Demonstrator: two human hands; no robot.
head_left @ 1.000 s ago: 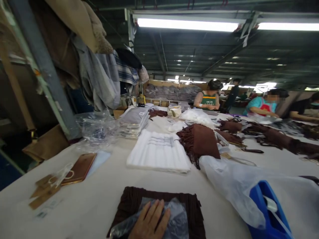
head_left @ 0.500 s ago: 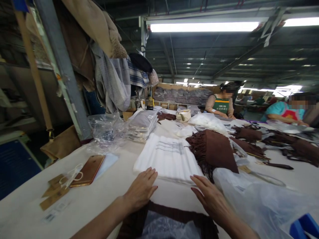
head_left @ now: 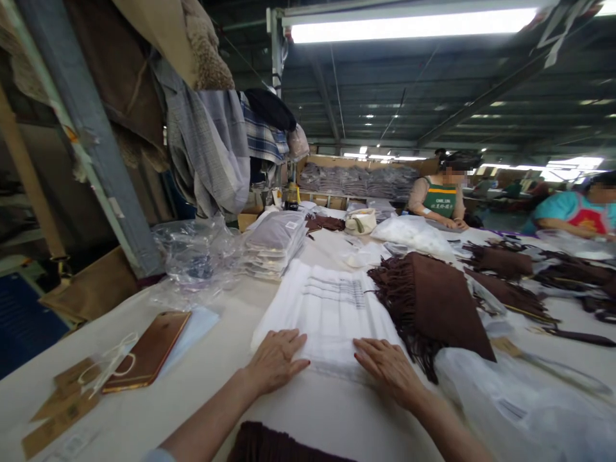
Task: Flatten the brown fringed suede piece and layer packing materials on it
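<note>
A stack of white plastic bags (head_left: 332, 308) with dark printed lines lies flat on the table in front of me. My left hand (head_left: 280, 360) rests on its near left corner, palm down with fingers stretched out. On the near right part lies my right hand (head_left: 385, 366), also flat, fingertips on the plastic. Just right of the stack is a folded dark brown fringed piece (head_left: 433, 308). Part of another brown fringed piece (head_left: 279, 443) shows at the bottom edge, below my hands.
At left lie a brown phone (head_left: 147, 350), a white cord and cardboard tags (head_left: 62, 407). Crumpled clear plastic (head_left: 195, 253) and packed grey goods (head_left: 272, 240) stand behind. A plastic bag (head_left: 524, 410) is at right. Two people (head_left: 440, 196) work across the table.
Both hands have come down onto the near part of the white stack, the right one shifting slightly left. The view has moved closer, and less of the near brown piece shows.
</note>
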